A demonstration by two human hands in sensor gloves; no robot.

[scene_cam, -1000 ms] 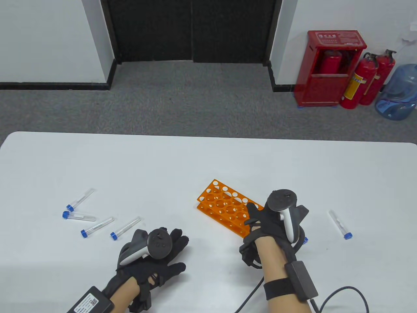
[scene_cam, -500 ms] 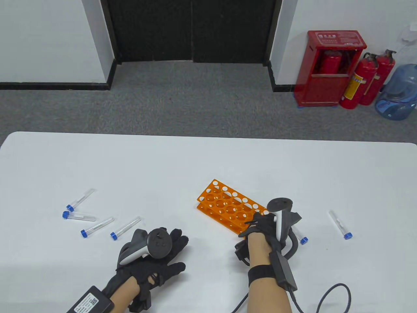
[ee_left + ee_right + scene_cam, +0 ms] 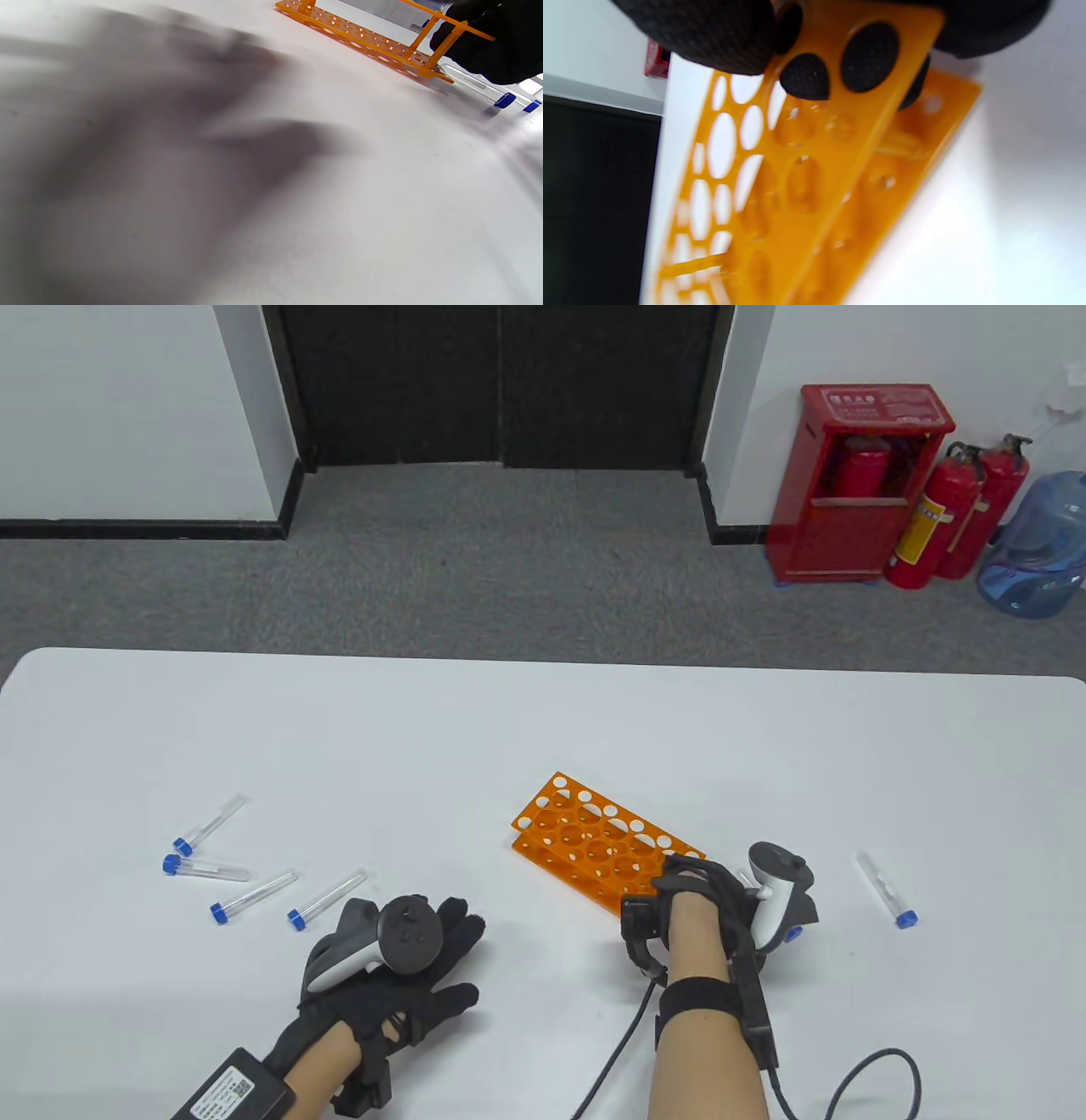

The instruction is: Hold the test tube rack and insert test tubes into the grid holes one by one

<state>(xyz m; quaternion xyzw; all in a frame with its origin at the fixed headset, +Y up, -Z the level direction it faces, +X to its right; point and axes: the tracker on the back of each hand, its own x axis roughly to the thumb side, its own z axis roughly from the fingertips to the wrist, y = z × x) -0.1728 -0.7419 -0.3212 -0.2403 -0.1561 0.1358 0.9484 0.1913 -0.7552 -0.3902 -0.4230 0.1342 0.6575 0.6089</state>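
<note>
Orange test tube rack (image 3: 594,848), near end gripped by right hand (image 3: 708,899); left hand (image 3: 399,959) spread flat, next fetching a tube (image 3: 327,899).

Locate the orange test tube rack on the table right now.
In the table view the orange test tube rack sits right of centre near the front edge, its near end held by the right hand.

The table view is bright, even and sharp. Both wrist views are blurred; soft shadows smear the table (image 3: 382,212).
</note>
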